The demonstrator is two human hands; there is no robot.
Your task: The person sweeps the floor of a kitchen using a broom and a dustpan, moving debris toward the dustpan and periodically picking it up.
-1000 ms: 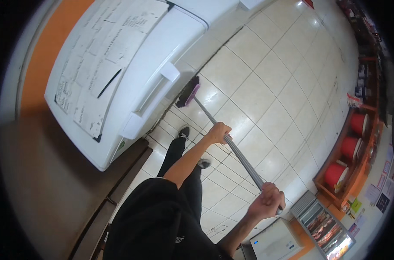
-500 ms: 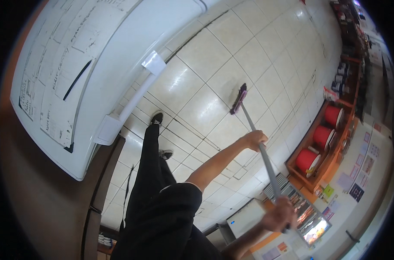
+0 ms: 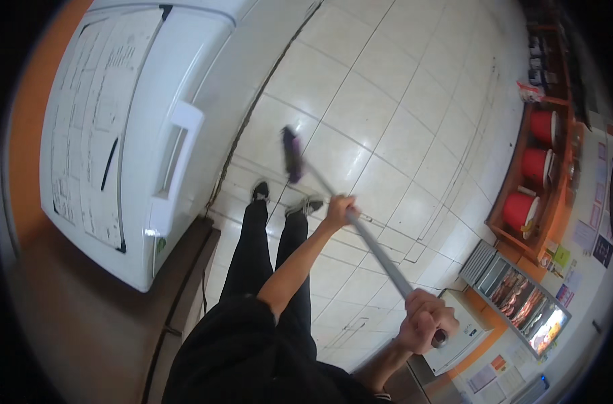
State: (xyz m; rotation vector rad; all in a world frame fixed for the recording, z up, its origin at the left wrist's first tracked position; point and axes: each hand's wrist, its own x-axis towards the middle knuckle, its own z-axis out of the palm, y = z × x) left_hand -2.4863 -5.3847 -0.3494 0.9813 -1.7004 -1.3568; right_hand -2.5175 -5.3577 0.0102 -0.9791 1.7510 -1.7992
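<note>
A broom with a dark and purple head (image 3: 292,155) rests on the tiled floor, slightly blurred. Its grey handle (image 3: 380,252) slants back toward me. Partway down the handle, my left hand (image 3: 340,213) is wrapped round it. Near the top end my right hand (image 3: 424,320) is closed on the handle, whose tip pokes out past the fist. The broom head lies ahead of my dark shoes (image 3: 305,205), a little to the right of a white chest-like appliance.
The white appliance (image 3: 205,74), with a handle and a written-on sheet (image 3: 94,121), stands at left beside a brown surface (image 3: 84,283). An orange shelf (image 3: 545,229) with red round containers (image 3: 520,210) runs along the right. Below it are a lit display case (image 3: 522,303) and a white box (image 3: 458,333).
The broom head has swung left, closer to the appliance and my feet. My left hand has moved left with the handle. The view has shifted, and both feet now stand close together.
</note>
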